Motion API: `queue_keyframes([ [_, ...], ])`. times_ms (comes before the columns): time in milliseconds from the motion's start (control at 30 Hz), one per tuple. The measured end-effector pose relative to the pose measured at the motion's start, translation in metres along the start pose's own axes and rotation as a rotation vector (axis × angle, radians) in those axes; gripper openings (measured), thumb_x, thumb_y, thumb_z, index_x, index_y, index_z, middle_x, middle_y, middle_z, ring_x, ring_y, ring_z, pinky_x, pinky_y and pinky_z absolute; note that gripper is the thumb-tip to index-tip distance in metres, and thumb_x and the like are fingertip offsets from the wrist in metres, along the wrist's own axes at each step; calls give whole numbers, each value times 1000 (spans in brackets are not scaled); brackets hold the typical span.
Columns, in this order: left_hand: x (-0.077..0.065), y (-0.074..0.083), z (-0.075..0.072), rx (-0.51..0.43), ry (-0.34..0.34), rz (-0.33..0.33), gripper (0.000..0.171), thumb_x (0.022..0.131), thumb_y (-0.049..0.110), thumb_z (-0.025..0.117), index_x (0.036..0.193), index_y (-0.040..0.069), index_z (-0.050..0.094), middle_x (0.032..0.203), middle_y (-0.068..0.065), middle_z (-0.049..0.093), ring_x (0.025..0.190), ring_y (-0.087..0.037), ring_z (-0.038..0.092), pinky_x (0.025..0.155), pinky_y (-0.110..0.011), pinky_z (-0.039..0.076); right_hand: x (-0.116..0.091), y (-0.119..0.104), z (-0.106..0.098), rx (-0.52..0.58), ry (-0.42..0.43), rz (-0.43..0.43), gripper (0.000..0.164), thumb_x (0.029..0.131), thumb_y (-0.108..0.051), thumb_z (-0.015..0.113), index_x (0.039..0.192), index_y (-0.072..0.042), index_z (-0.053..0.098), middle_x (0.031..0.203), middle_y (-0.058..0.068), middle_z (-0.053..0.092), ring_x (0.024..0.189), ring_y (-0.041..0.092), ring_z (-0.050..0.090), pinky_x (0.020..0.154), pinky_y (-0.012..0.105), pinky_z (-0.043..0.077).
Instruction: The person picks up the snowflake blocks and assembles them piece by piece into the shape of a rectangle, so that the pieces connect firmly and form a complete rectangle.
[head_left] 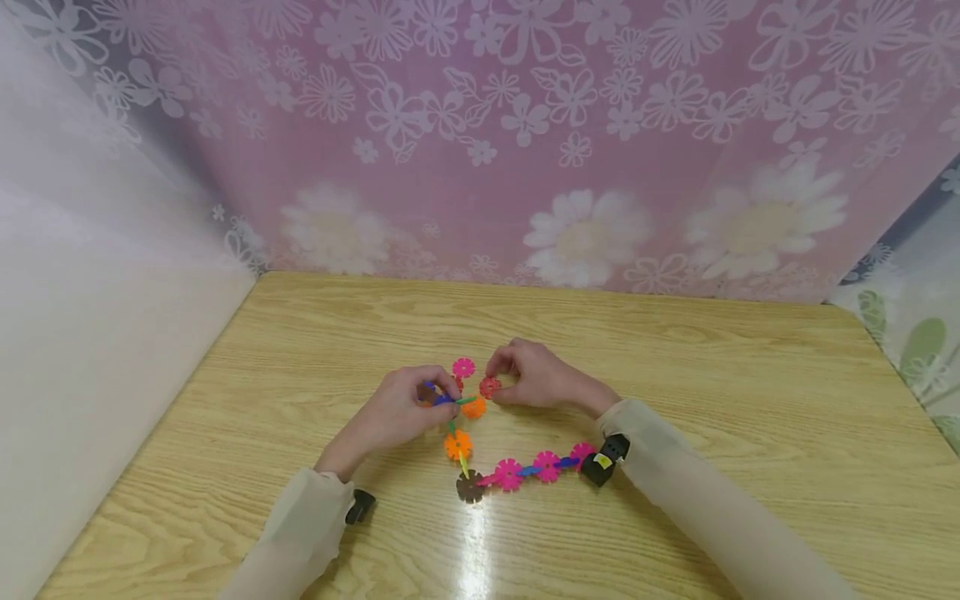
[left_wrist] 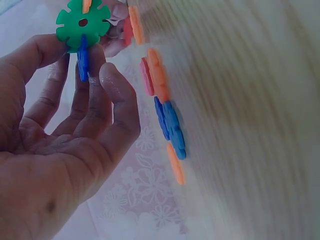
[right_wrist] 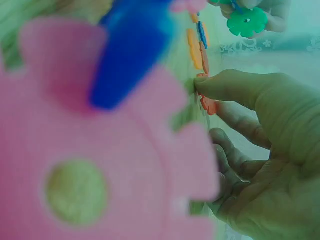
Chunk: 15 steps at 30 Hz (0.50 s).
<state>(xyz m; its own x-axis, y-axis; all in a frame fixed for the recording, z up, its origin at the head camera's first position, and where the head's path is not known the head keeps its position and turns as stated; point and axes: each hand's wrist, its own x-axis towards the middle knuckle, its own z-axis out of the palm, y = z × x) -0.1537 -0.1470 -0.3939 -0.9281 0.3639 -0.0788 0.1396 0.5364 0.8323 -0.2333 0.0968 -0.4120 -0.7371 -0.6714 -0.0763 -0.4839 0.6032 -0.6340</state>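
Observation:
My left hand (head_left: pixel 402 406) pinches a green notched disc (left_wrist: pixel 95 31) between thumb and fingers. A dark blue disc (left_wrist: pixel 83 62) is slotted edge-on into it. They appear to belong to a chain running through an orange disc (head_left: pixel 458 445) and a yellow disc (head_left: pixel 463 465) to a brown disc (head_left: pixel 470 487), then right along pink discs (head_left: pixel 508 475) with blue ones between. My right hand (head_left: pixel 534 375) holds a red notched disc (head_left: pixel 490 387) by thumb and fingertips, just above or at the table; contact cannot be told. A blurred pink disc (right_wrist: pixel 135 150) fills the right wrist view's foreground.
Loose discs lie near the hands: a pink disc (head_left: pixel 463 367), an orange disc (head_left: pixel 474 407), and several beside or under the left hand, including a blue disc (left_wrist: pixel 174 131). The wooden table (head_left: pixel 675 358) meets a pink floral curtain (head_left: pixel 450 208) at the back.

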Motion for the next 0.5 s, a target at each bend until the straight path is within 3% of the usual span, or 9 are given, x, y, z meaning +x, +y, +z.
queue_keyframes([
  [233, 3, 1, 3, -19, -13, -1, 5, 93, 19, 73, 99, 18, 72, 100, 3, 73, 85, -19, 69, 70, -34, 52, -7, 3, -3, 133, 17, 46, 21, 85, -11, 80, 101, -12, 66, 85, 2, 66, 77, 13, 59, 71, 29, 51],
  [367, 9, 3, 6, -22, -21, 16, 6, 94, 21, 73, 100, 18, 73, 102, 4, 73, 86, -17, 68, 72, -34, 53, -18, 7, -5, 216, 61, 68, 14, 91, -15, 77, 101, -13, 67, 86, 2, 71, 78, 13, 65, 71, 28, 54],
  [500, 15, 4, 10, -40, -32, 40, 7, 94, 20, 73, 100, 16, 73, 100, 3, 72, 80, -17, 66, 69, -32, 53, -30, 8, -9, 369, 75, 86, 14, 94, -16, 74, 105, -9, 69, 90, 7, 76, 76, 20, 69, 65, 29, 55],
])
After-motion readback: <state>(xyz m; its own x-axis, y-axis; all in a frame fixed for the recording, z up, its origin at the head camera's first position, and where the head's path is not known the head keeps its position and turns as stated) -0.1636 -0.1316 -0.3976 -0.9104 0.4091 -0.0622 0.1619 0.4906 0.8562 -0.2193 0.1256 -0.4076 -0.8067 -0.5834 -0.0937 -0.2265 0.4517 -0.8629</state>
